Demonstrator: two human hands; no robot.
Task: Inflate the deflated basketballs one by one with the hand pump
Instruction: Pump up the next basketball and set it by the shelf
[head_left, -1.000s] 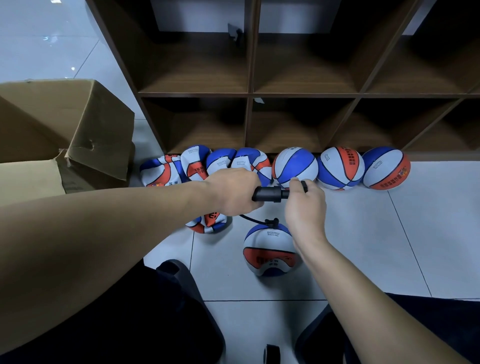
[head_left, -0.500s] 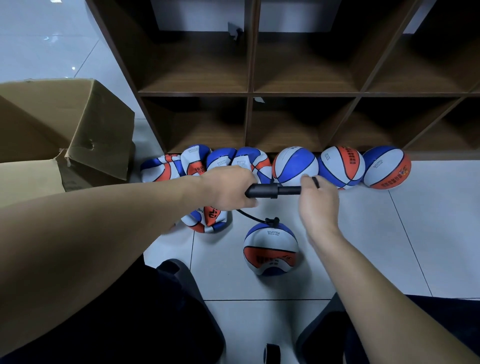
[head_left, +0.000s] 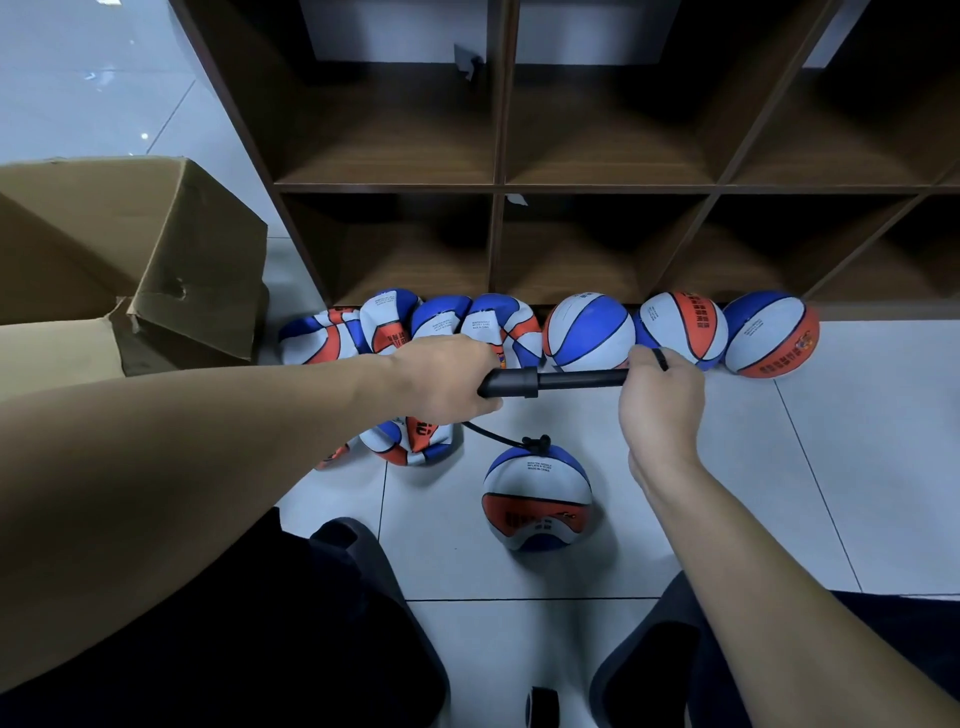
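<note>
Clearly mid-stroke, the left hand (head_left: 441, 379) is clenched round the hand pump (head_left: 524, 383) barrel to steady it, while the right hand (head_left: 662, 400) grasps the handle with the rod drawn out. A hose (head_left: 493, 436) runs down to the basketball (head_left: 537, 499) on the floor (head_left: 779, 493), near the shelf's (head_left: 498, 182) front edge, keeping the valve upward.

Glossy white floor tiles (head_left: 857, 467), a matt dark wood-grain shelf (head_left: 498, 179), a creased cardboard box (head_left: 202, 270), a matt black pump (head_left: 550, 381).
</note>
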